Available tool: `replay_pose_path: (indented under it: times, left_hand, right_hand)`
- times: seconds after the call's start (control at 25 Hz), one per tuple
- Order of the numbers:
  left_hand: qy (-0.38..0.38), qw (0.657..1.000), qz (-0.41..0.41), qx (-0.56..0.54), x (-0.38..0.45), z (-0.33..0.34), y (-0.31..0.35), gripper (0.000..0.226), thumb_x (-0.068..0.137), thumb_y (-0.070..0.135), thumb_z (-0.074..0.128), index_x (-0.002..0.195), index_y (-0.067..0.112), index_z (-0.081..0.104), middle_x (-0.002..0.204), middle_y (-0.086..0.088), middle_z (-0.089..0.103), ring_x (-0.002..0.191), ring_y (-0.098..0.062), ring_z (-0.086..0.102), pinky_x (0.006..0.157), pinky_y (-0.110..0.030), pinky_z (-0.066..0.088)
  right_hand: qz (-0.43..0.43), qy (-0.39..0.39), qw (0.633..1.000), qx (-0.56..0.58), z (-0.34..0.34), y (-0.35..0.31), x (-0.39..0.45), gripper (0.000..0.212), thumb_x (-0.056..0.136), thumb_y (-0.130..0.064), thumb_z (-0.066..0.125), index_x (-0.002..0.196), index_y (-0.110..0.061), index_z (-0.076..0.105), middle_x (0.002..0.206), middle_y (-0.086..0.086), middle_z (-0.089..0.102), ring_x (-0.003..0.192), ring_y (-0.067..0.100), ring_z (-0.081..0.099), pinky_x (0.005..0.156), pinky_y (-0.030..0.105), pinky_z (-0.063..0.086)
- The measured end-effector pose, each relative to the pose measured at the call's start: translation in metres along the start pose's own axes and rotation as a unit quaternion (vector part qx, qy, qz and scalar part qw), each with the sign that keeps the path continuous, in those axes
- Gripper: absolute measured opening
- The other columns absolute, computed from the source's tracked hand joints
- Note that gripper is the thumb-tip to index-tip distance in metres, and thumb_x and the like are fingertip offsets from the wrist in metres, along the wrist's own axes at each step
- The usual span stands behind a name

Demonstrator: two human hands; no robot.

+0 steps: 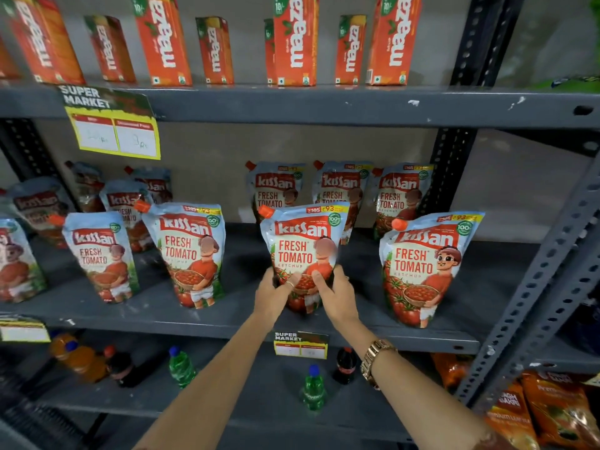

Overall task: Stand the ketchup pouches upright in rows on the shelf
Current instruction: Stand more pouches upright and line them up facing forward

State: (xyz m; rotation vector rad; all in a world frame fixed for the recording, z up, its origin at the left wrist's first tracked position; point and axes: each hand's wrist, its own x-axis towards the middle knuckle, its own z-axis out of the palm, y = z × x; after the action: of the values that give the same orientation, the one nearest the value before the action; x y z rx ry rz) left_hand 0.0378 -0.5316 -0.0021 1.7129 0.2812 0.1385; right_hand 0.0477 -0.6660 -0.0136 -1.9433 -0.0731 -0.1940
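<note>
A Kissan ketchup pouch (303,241) stands upright at the front of the grey middle shelf (246,323). My left hand (271,293) grips its lower left side and my right hand (336,295) grips its lower right side. Upright pouches flank it in the front row: one to the left (190,254), another further left (100,254) and one to the right (422,267). Behind stand three pouches, at left (276,190), middle (341,186) and right (401,193). Several more pouches (35,206) crowd the far left, blurred.
Maaza juice cartons (293,40) line the shelf above. A yellow price tag (113,131) hangs from that shelf's edge. Soft-drink bottles (313,389) stand on the lower shelf. Orange snack packets (548,414) fill the bottom right. A perforated steel upright (548,287) slants at the right.
</note>
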Motion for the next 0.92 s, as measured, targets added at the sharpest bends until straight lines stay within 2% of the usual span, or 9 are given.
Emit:
replay_pose_path:
  times: [0.12,0.24,0.36,0.48,0.56,0.68,0.8,0.92]
  left_hand:
    - [-0.030,0.999,-0.013,0.020,-0.001,0.002,-0.003,0.053,0.082,0.038,0.064,0.128,0.020,0.046,0.132,-0.007,0.055,0.122,-0.024,0.051,0.105,-0.041,0.042]
    - [-0.044,0.998,-0.014,0.032,-0.003,0.010,-0.002,0.056,0.082,0.040,0.063,0.131,0.022,0.044,0.134,-0.006,0.051,0.124,-0.024,0.049,0.106,-0.042,0.042]
    - [-0.059,0.998,-0.012,0.033,-0.012,0.020,0.002,0.056,0.082,0.040,0.063,0.130,0.022,0.042,0.133,-0.007,0.049,0.121,-0.023,0.050,0.105,-0.040,0.043]
    - [-0.070,0.997,-0.011,0.037,-0.019,0.027,0.005,0.053,0.083,0.037,0.063,0.129,0.020,0.042,0.132,-0.008,0.049,0.123,-0.025,0.049,0.104,-0.038,0.042]
    - [-0.075,0.996,-0.011,0.042,-0.023,0.029,0.008,0.055,0.084,0.037,0.062,0.131,0.019,0.040,0.133,-0.008,0.047,0.125,-0.024,0.047,0.103,-0.037,0.040]
    - [-0.085,0.995,0.001,0.046,-0.026,0.025,0.012,0.055,0.084,0.038,0.062,0.131,0.017,0.042,0.133,-0.007,0.050,0.119,-0.020,0.049,0.100,-0.032,0.040]
    - [-0.014,0.999,0.038,0.033,-0.022,0.010,0.005,0.049,0.084,0.038,0.061,0.124,0.012,0.051,0.124,-0.008,0.058,0.117,-0.022,0.054,0.099,-0.035,0.044]
    - [0.094,0.992,0.082,0.020,-0.017,-0.020,0.003,0.031,0.088,0.032,0.057,0.105,0.006,0.061,0.092,-0.005,0.063,0.091,-0.020,0.059,0.078,-0.029,0.045]
  right_hand:
    - [-0.014,0.016,1.000,0.002,-0.003,0.001,-0.004,0.031,0.091,-0.040,0.051,0.108,-0.014,0.051,0.114,0.009,0.064,0.109,0.023,0.057,0.092,0.040,0.050]
    - [-0.021,0.038,0.999,-0.010,-0.011,0.004,-0.010,0.033,0.091,-0.039,0.051,0.106,-0.010,0.052,0.111,0.008,0.065,0.105,0.022,0.056,0.088,0.031,0.046]
    - [-0.033,0.061,0.998,-0.009,-0.020,0.011,-0.016,0.033,0.091,-0.041,0.050,0.106,-0.011,0.053,0.109,0.008,0.067,0.104,0.023,0.058,0.091,0.036,0.048]
    - [-0.023,0.084,0.996,-0.013,-0.025,0.014,-0.021,0.033,0.091,-0.039,0.050,0.110,-0.011,0.053,0.111,0.008,0.067,0.104,0.022,0.057,0.092,0.034,0.046]
    - [-0.016,0.101,0.995,-0.009,-0.025,0.014,-0.023,0.034,0.091,-0.039,0.050,0.111,-0.012,0.054,0.111,0.008,0.067,0.105,0.022,0.057,0.094,0.037,0.046]
    - [-0.017,0.151,0.988,-0.021,-0.020,0.010,-0.030,0.039,0.090,-0.037,0.054,0.118,-0.011,0.052,0.118,0.008,0.063,0.112,0.024,0.055,0.097,0.040,0.047]
    - [-0.059,0.241,0.966,-0.070,-0.010,0.000,-0.040,0.043,0.089,-0.024,0.057,0.125,-0.005,0.045,0.128,0.013,0.050,0.118,0.024,0.047,0.097,0.036,0.043]
    - [-0.108,0.284,0.944,-0.128,0.001,-0.009,-0.042,0.033,0.088,-0.016,0.056,0.117,-0.002,0.049,0.125,0.017,0.050,0.114,0.027,0.046,0.092,0.038,0.047]
